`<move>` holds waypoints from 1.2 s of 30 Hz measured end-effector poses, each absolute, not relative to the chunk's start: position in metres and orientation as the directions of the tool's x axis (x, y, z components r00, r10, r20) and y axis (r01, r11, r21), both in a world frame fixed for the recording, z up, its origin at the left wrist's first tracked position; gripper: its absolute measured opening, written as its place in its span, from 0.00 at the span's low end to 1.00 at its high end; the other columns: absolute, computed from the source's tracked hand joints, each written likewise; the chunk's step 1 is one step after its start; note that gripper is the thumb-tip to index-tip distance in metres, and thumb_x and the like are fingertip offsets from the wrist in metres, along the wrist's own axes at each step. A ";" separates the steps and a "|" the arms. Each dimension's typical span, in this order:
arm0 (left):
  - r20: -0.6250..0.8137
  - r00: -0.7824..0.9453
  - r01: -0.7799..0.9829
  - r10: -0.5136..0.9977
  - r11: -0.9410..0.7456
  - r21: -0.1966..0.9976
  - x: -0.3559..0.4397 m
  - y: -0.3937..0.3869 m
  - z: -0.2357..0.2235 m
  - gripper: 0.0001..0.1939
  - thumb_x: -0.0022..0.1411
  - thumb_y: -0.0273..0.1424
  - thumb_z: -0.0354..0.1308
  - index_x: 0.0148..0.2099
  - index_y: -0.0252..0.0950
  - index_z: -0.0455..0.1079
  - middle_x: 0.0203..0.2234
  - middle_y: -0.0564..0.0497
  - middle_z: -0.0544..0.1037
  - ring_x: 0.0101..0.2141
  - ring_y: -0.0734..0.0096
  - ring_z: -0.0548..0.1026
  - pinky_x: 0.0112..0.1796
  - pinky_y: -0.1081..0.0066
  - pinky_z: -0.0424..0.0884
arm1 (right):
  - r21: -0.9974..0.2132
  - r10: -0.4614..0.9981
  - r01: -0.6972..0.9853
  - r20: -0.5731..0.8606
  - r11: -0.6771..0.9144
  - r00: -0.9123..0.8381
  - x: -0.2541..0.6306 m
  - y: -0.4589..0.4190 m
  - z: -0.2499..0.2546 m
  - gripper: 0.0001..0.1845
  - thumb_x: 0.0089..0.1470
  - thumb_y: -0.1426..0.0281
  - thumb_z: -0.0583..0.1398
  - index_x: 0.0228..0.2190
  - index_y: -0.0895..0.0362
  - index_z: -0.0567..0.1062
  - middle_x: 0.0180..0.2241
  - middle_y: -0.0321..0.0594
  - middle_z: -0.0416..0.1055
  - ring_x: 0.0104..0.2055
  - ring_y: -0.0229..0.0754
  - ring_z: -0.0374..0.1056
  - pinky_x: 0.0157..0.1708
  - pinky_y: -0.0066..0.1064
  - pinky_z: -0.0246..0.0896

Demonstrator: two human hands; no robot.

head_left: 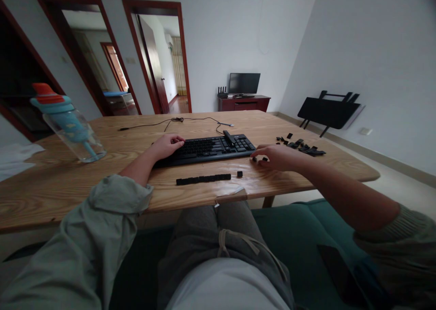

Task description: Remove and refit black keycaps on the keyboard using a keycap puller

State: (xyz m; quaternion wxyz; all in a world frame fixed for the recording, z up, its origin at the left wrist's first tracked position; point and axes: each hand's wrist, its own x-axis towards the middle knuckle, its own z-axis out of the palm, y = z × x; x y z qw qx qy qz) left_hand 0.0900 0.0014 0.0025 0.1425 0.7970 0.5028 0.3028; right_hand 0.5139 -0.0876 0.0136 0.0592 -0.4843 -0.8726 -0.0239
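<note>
A black keyboard (204, 149) lies on the wooden table, with bare spots among its keys. My left hand (167, 145) grips its left end, fingers curled over the edge. By the keyboard's right front corner is my right hand (274, 157), its fingertips pinched at a small black keycap (254, 159). Another keycap (265, 159) shows beneath those fingers, partly hidden. In front of the keyboard runs a straight row of black keycaps (203, 179), and a single keycap (240, 174) sits just right of it. A dark stick-like tool (229, 138) rests across the keyboard.
Loose black keycaps (299, 145) are scattered at the right of the table. A cable (177, 119) trails behind the keyboard. A clear bottle (73, 126) with a red and blue lid stands at the left, beside white paper (18, 158). Clear tape (233, 194) covers the front edge.
</note>
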 end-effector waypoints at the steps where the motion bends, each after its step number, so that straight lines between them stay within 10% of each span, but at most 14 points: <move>1: 0.339 0.310 0.716 0.888 -0.453 0.531 0.090 0.001 0.002 0.22 0.56 0.47 0.57 0.42 0.37 0.79 0.37 0.45 0.82 0.38 0.60 0.77 0.42 0.64 0.71 | -0.009 0.845 0.850 0.117 0.526 -0.521 0.510 -0.087 0.013 0.20 0.54 0.72 0.61 0.48 0.51 0.82 0.49 0.44 0.79 0.45 0.49 0.76 0.44 0.35 0.69; 27: 0.322 0.313 0.751 0.894 -0.440 0.491 0.093 -0.002 0.006 0.20 0.57 0.44 0.56 0.43 0.36 0.79 0.39 0.46 0.83 0.40 0.61 0.78 0.44 0.65 0.71 | -0.123 0.893 0.885 0.042 0.450 -0.448 0.535 -0.070 0.017 0.12 0.54 0.69 0.63 0.39 0.52 0.83 0.39 0.41 0.81 0.35 0.44 0.74 0.35 0.33 0.65; 36: 0.324 0.333 0.759 0.886 -0.455 0.466 0.090 -0.001 0.005 0.21 0.59 0.44 0.56 0.44 0.34 0.79 0.37 0.45 0.82 0.38 0.60 0.77 0.41 0.64 0.71 | -0.354 0.967 0.902 0.156 0.247 -0.203 0.471 0.019 0.038 0.13 0.55 0.70 0.63 0.42 0.57 0.85 0.40 0.45 0.82 0.39 0.48 0.75 0.39 0.33 0.66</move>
